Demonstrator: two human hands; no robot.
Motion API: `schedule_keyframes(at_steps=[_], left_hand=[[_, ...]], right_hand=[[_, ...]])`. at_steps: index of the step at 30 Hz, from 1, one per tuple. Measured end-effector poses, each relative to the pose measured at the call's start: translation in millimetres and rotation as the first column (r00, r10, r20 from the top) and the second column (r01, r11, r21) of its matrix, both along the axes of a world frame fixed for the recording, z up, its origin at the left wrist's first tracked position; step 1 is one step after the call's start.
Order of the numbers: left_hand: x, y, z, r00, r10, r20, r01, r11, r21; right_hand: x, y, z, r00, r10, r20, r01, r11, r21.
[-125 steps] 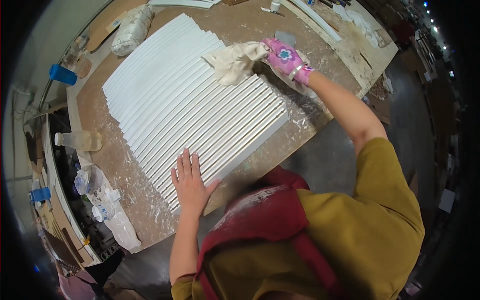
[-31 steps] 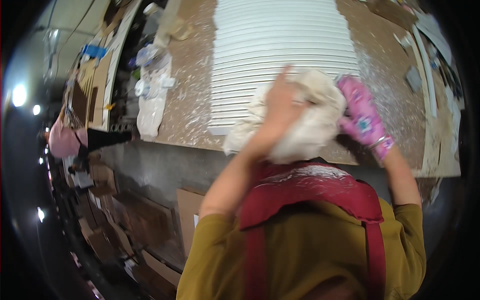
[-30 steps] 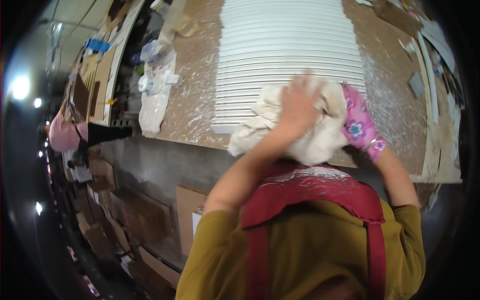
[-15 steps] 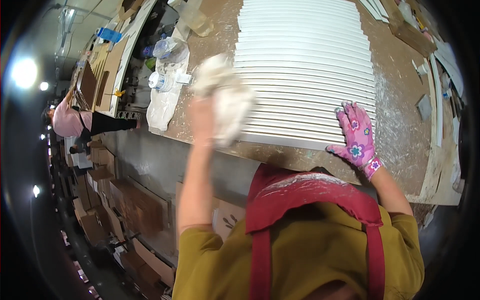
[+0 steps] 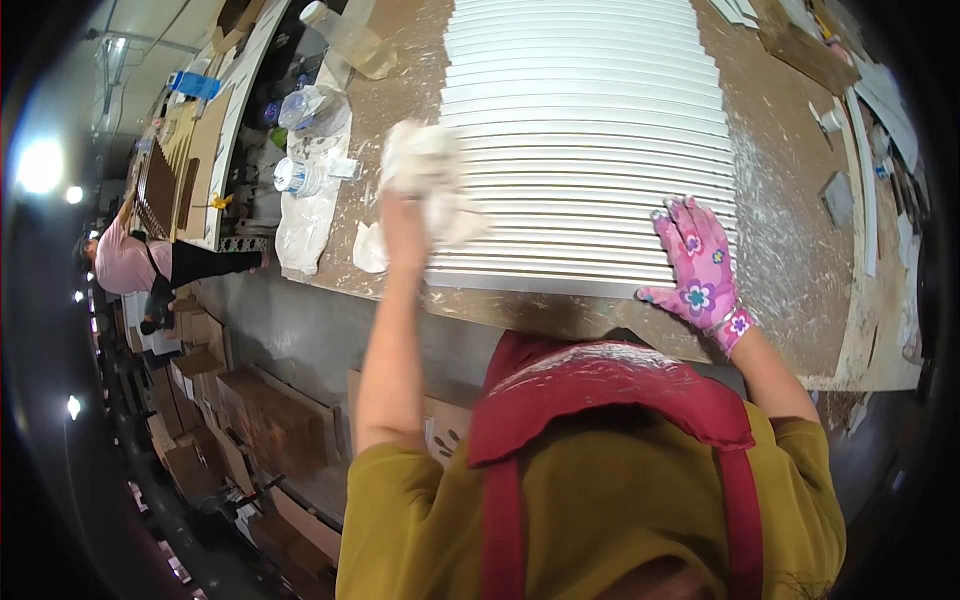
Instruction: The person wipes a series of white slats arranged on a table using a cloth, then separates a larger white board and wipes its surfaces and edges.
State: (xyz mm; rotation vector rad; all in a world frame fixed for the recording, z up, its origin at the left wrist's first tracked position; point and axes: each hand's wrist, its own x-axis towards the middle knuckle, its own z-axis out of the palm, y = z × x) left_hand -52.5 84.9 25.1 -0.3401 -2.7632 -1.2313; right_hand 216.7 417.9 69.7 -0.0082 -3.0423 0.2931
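Note:
Closely laid white slats [image 5: 585, 170] run side by side across the brown workbench [image 5: 785, 290]. My bare left hand [image 5: 404, 225] is closed around a whitish cloth rag [image 5: 425, 165], which is smeared by motion at the left ends of the slats. Part of the rag hangs down toward the bench's front edge. My right hand [image 5: 697, 262], in a pink glove with flower prints, lies flat with fingers out on the near right corner of the slats.
Left of the slats stand a white tub [image 5: 293, 177], a clear jug [image 5: 350, 42] and a plastic-wrapped bottle [image 5: 303, 108]. A grey block [image 5: 837, 198] and a wooden box [image 5: 808, 52] lie at right. A person in pink [image 5: 132, 258] works at another table; cardboard boxes [image 5: 265, 420] fill the floor at left.
My left hand and the rag have shifted slightly and the rag is bunched differently. My right hand keeps its place on the slats. The whole view has moved a little.

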Motion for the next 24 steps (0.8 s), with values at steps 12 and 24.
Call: schedule_keyframes(at_steps=[12,24], left_hand=[[49.0,120.6,-4.2,0.867,-0.458,-0.196,0.305,0.799,-0.519],[20.6,208.7,122.3,0.826,-0.316,0.466,0.375,0.926,-0.037]], right_hand=[[-88.9,69.4,-25.7,0.994,-0.105,0.011,0.101,0.977,0.186],[-115.0,99.5,-2.9,0.994,-0.072,-0.082,0.079,0.992,0.093]])
